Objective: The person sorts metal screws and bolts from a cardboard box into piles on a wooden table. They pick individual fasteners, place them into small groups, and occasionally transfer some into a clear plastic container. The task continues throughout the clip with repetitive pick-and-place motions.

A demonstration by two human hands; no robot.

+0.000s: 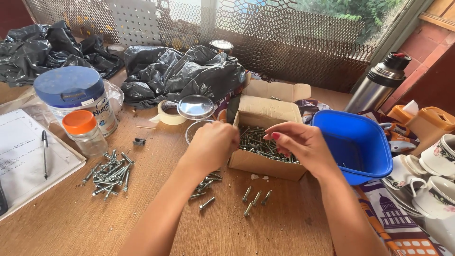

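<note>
An open cardboard box (265,163) full of silver bolts (258,142) sits mid-table. My left hand (213,144) hovers at the box's left edge, fingers curled over the bolts; whether it grips one is hidden. My right hand (303,144) reaches into the box from the right, fingers pinched among the bolts. Loose bolts lie on the wood: a pile (110,173) at the left, a few (204,187) under my left wrist, and three (255,198) in front of the box.
A blue plastic tub (362,142) stands right of the box. A blue-lidded tin (78,95), an orange-capped jar (85,132), tape roll (168,114), glass jar and lid (195,108), notebook with pen (28,156), black bags (185,71), flask (379,83) and cups (436,166) surround the area.
</note>
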